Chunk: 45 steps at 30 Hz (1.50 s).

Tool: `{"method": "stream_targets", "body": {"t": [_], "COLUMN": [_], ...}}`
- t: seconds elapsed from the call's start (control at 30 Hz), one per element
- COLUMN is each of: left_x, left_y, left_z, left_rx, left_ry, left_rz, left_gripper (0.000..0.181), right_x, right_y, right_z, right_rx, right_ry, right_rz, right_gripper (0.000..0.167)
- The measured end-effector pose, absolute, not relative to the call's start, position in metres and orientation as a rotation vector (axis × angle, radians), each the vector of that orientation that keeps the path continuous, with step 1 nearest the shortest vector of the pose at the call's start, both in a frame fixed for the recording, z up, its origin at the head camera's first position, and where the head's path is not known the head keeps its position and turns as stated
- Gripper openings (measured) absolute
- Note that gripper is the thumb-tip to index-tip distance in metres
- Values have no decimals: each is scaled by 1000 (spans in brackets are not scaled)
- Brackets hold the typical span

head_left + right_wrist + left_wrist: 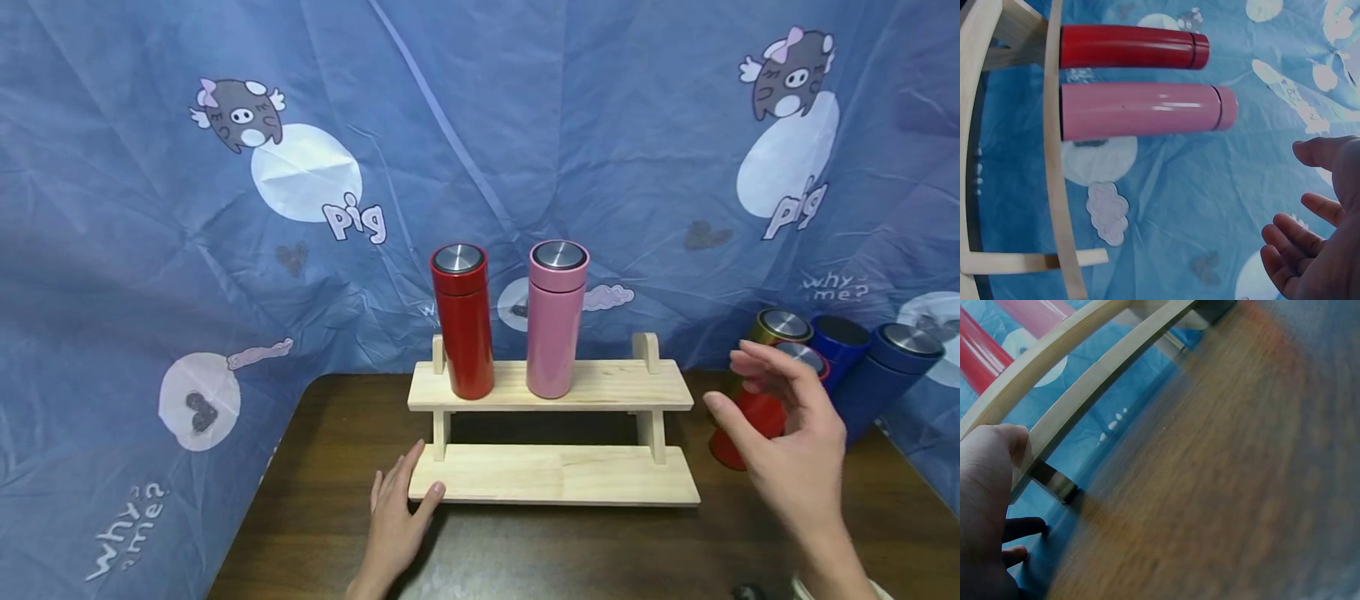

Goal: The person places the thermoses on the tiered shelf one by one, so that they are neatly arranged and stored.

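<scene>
A two-tier wooden display rack (pixel 495 475) stands on the table. On its upper tier, a red thermos bottle (pixel 467 333) and a pink thermos bottle (pixel 553 333) stand upright side by side. My left hand (pixel 397 512) holds the front left corner of the lower tier, its thumb on the front edge; the left wrist view shows two other fingers (pixel 1022 530) clear of the wood. To the right, my right hand (pixel 798 437) is raised with thumb and fingers apart, holding nothing. It partly hides a second red thermos bottle (pixel 731 446).
Behind the right hand stand a yellow-green bottle (pixel 780 321), a blue bottle (pixel 840 337) and a dark blue bottle (pixel 892 367), close together. A blue patterned cloth (pixel 480 125) hangs behind the table (pixel 315 467). Near the bottom edge lies a small black object (pixel 748 592).
</scene>
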<state>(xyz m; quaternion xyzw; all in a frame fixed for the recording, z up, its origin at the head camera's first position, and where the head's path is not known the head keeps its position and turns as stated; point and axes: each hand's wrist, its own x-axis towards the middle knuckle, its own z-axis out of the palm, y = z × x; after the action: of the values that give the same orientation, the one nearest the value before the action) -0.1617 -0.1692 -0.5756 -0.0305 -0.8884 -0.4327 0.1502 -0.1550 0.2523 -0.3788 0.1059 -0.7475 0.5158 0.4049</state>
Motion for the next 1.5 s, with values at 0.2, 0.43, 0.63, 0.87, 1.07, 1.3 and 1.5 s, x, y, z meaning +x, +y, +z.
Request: {"method": "stream_targets", "body": {"t": [0.2, 0.43, 0.63, 0.87, 1.07, 1.3, 1.5], "left_x": [-162, -162, -161, -159, -160, -160, -161], "left_y": [-169, -168, -168, -169, -170, -169, -169], "left_z": [-575, -574, -573, -573, -573, -574, -574], "left_rx": [-92, -94, -88, -82, -84, -107, -85], "left_ry": [-2556, -2557, -2563, -2560, -2567, -2559, -2569], "left_rz": [-1245, -1247, -1247, -1252, -1260, -1233, -1252], "left_gripper": [69, 68, 68, 69, 70, 68, 70], "right_x": [-152, -155, -163, -172, -185, -197, -202], "right_y": [270, 289, 307, 321, 333, 344, 349], "right_z": [-375, -375, -382, -390, -403, -418, -427], "right_rx": [143, 56, -34, -124, -176, -268, -305], "right_ry": [-1913, -1982, -2007, -2015, -1998, -2008, -2016], "right_rz": [1286, 1172, 1080, 1056, 979, 979, 987], "right_gripper": [64, 59, 52, 50, 54, 54, 54]}}
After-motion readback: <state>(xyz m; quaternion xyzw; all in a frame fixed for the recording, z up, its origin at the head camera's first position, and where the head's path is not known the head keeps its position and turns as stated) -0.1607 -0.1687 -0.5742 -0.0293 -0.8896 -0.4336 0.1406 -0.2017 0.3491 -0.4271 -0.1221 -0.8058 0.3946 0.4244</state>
